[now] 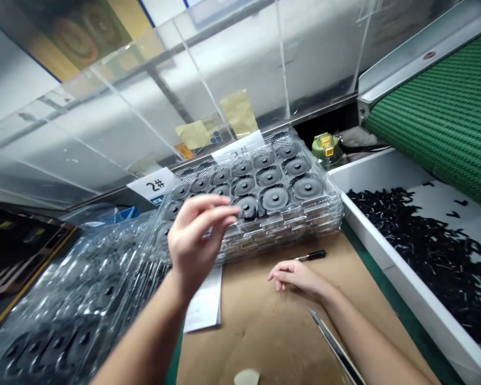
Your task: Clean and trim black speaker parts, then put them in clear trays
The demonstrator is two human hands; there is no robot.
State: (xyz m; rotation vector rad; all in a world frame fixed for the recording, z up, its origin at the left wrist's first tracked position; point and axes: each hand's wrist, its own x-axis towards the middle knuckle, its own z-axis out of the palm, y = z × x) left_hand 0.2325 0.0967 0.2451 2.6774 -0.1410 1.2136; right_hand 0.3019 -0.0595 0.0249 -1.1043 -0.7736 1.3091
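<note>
My left hand [198, 232] is raised in front of the clear plastic trays [280, 222], thumb and fingers closed in a pinch. Whatever is between its fingertips is too small and blurred to name. Round dark grey parts [275, 198] sit in the pockets of the top tray, just behind those fingers. My right hand [294, 277] is low over the brown paper [256, 331], its fingers curled together; I cannot see what they hold, if anything. Beyond it lies a black pen [310, 255]. A pair of tweezers [336, 347] lies beside my right forearm.
At right, a white bin [385, 256] holds many small black pieces [425, 251] below a green conveyor belt [444, 112]. More clear trays [104, 256] are stacked at left. A "2#" sign [155, 185], a paper sheet [204, 302] and a green-lidded bottle [326, 149] stand around.
</note>
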